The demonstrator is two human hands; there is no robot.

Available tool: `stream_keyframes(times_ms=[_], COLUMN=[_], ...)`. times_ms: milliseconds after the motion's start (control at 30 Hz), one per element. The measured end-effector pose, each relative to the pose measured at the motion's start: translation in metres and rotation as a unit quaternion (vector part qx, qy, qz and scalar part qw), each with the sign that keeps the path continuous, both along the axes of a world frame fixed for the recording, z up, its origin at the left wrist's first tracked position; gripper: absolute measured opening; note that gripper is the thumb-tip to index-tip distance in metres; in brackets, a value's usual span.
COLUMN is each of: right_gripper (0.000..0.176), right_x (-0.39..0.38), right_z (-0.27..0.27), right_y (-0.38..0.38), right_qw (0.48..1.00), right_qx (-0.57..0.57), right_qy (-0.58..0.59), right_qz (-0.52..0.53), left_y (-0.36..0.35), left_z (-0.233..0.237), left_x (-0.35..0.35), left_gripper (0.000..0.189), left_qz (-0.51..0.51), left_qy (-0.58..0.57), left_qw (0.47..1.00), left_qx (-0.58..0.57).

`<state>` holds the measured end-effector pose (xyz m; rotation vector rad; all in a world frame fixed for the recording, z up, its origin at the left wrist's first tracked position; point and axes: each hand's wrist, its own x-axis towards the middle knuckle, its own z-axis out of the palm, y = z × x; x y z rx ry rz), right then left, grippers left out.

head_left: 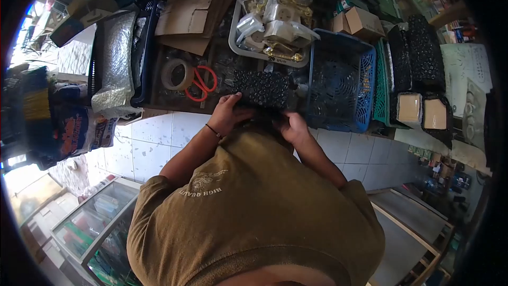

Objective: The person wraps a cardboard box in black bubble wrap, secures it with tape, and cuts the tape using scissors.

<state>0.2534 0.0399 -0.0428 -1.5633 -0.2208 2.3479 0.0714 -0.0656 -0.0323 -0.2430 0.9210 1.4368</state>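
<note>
Two hands (228, 112) (294, 127), pack (262, 89), "HIGH QUALITY" shirt (254, 206)

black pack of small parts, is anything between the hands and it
Nothing visible. The left hand grips the left end of the black pack, and the right hand meets its lower right edge, though the grip is unclear. The blue basket sits close on its right and the red scissors lie to its left.
</note>
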Motion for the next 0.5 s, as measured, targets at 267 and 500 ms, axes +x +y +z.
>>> stream_keyframes(times_ms=[267, 500], right_gripper=[0.025, 0.037], right_x=[-0.001, -0.002], right_z=[0.025, 0.019], right_y=[-0.014, -0.031], right_qw=[0.965, 0.843], right_qx=[0.185, 0.53], right_qy=[0.07, -0.076], right_qz=[-0.172, 0.053], left_y=[0.003, 0.004], left_z=[0.004, -0.002], left_x=[-0.002, -0.002], left_gripper=[0.021, 0.023], left_qz=[0.02, 0.02], left_qy=[-0.022, -0.042], left_qw=[0.999, 0.999], left_qx=[0.028, -0.001])
